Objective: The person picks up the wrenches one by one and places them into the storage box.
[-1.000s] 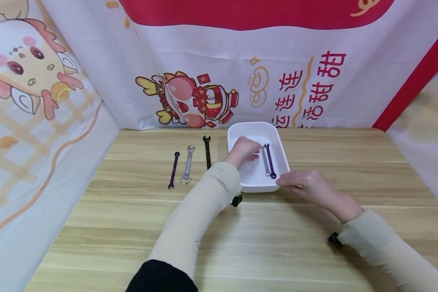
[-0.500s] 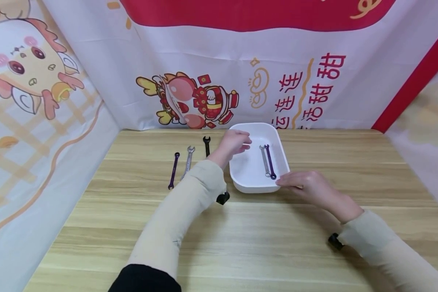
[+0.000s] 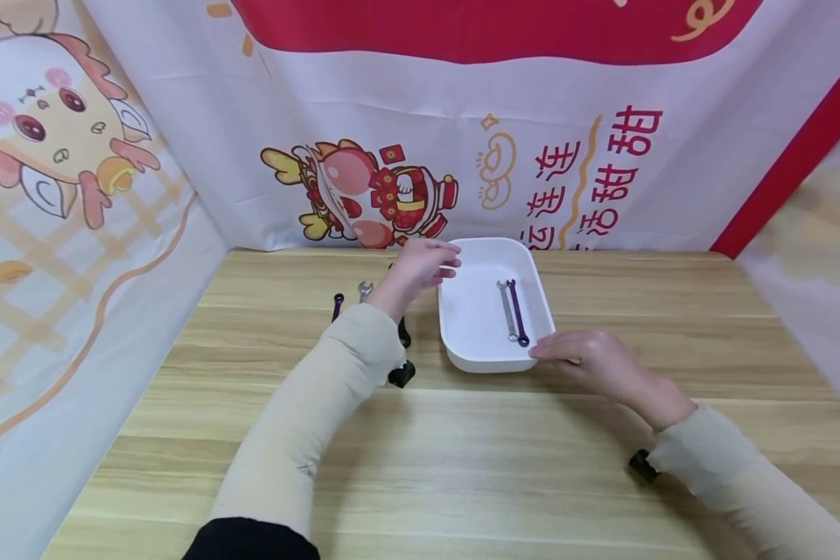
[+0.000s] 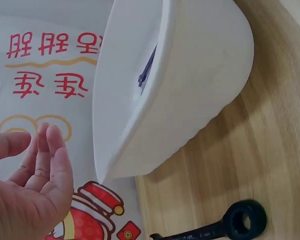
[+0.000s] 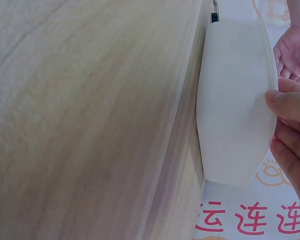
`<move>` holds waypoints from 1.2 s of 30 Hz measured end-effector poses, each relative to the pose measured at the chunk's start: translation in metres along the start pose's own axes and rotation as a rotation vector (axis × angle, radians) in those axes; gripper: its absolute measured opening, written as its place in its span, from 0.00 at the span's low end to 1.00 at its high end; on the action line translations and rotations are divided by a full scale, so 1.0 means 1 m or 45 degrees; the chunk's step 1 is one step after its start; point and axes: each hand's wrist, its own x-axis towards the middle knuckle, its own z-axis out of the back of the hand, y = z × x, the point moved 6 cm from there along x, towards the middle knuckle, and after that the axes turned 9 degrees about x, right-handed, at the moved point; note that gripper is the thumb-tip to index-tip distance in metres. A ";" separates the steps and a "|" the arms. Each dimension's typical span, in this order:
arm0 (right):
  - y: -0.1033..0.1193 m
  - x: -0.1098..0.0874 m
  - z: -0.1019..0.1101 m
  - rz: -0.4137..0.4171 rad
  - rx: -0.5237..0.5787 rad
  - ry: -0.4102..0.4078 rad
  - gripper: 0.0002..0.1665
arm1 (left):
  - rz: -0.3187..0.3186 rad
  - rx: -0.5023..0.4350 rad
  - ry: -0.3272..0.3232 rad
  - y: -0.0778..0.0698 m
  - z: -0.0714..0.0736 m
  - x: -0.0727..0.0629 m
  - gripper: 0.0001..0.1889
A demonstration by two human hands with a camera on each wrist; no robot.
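Note:
A white plastic tray (image 3: 462, 327) stands on the table. Side by side inside it lie a silver wrench (image 3: 507, 311) and a purple wrench (image 3: 519, 315). My right hand (image 3: 595, 362) pinches the tray's rim at its near right corner, thumb outside, as the right wrist view shows. Above the left rim hovers my left hand (image 3: 420, 268), fingers loosely bent and holding nothing. Nearest to it on the table is a black wrench (image 4: 260, 222), mostly covered by the hand and arm in the head view. Another silver wrench (image 3: 365, 291) and another purple wrench (image 3: 337, 305) are partly hidden by the left sleeve.
The wooden table (image 3: 462, 459) runs back to a printed cloth backdrop (image 3: 364, 93) behind the tray. A second printed cloth (image 3: 84, 257) hangs along the left side.
My left hand has come out of the tray and moved left, leaving the silver wrench beside the purple one. The right hand has stayed on the rim.

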 end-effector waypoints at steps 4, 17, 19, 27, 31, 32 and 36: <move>0.000 -0.001 0.001 -0.005 0.008 0.000 0.23 | -0.011 -0.031 -0.037 -0.001 0.010 -0.003 0.16; -0.002 0.000 -0.001 -0.005 0.032 0.024 0.22 | -0.057 0.052 -0.112 0.022 0.047 -0.012 0.15; -0.002 -0.001 -0.001 0.000 0.025 0.021 0.22 | -0.064 0.061 -0.121 0.025 0.052 -0.012 0.15; -0.001 0.000 -0.001 -0.014 0.027 0.031 0.22 | -0.012 -0.030 -0.152 0.053 0.072 -0.012 0.18; -0.002 0.002 0.000 -0.017 0.035 0.057 0.22 | 0.010 -0.031 -0.182 0.070 0.081 -0.011 0.19; -0.002 0.003 0.000 -0.013 0.037 0.065 0.22 | 0.018 -0.024 -0.191 0.074 0.083 -0.010 0.19; -0.003 0.005 0.001 -0.004 0.040 0.102 0.21 | 0.049 0.063 -0.251 0.091 0.092 -0.004 0.20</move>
